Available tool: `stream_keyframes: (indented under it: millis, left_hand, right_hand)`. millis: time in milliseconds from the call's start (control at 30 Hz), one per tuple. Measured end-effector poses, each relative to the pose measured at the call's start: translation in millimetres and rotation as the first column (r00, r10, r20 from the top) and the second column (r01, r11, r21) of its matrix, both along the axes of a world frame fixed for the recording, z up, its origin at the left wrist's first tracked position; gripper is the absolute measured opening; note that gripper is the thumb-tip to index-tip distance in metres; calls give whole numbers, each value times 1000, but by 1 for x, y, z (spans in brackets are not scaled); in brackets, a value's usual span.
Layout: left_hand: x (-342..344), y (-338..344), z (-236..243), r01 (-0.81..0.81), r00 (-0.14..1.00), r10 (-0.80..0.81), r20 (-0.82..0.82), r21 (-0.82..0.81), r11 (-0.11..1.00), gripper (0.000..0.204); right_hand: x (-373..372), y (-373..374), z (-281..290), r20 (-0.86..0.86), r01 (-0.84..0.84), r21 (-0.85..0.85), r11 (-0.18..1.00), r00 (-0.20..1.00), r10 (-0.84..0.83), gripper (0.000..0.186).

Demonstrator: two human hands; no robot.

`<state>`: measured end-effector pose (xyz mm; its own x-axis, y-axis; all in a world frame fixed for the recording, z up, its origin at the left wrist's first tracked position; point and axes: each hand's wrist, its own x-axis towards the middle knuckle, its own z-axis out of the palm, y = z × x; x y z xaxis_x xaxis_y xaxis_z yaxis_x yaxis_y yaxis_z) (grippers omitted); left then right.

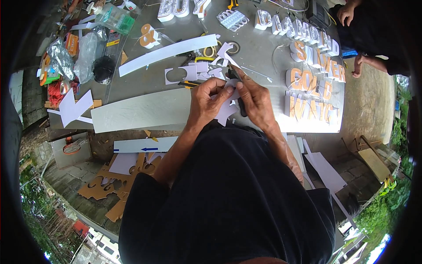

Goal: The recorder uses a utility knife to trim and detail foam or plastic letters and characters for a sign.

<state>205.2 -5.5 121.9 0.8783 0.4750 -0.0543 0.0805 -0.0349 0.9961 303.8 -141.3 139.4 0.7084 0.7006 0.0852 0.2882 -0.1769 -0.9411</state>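
My left hand (206,101) grips a small white sheet piece (231,91) between thumb and fingers, near the middle of the metal table (145,75). My right hand (252,99) is closed on a dark cutting tool (241,107) against that piece; its tip is too small to make out. Beyond my hands lie white cut scraps (180,75), rolls of tape (211,51) and yellow-handled tools. A long pale strip (140,112) lies left of my hands, and a curved white strip (145,59) behind it.
Built-up white and tan letters (310,77) stand along the right. Bottles (114,20), bags and red wire crowd the upper left. Cardboard offcuts (99,187) and sheets lie below the table's near edge. Another person (367,35) is at the upper right, both hands showing beside the table.
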Motion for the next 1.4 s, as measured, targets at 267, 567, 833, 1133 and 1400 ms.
stream_keyframes:
  millis: [267, 567, 833, 1133, 1400]
  left_hand:
    - [9, -3, 0, 7, 994, -16, 105, 82, 997, 15]
    - [6, 2, 10, 39, 999, -40, 6, 19, 999, 15]
    - [12, 13, -2, 100, 995, -101, -11, -99, 990, 16]
    - [21, 17, 20, 167, 981, -167, -102, -9, 986, 16]
    - [20, 35, -2, 169, 981, -172, -85, -38, 985, 20]
  right_hand:
    - [3, -2, 18, 155, -45, 18, 999, 987, 42, 41]
    - [4, 1, 8, 357, -106, -3, 994, 929, 100, 45]
    - [-1, -2, 4, 325, -54, 64, 996, 945, 30, 44]
    - [2, -1, 12, 315, -13, 41, 999, 949, -1, 51]
    - [0, -23, 2, -426, 234, 132, 963, 891, -158, 34]
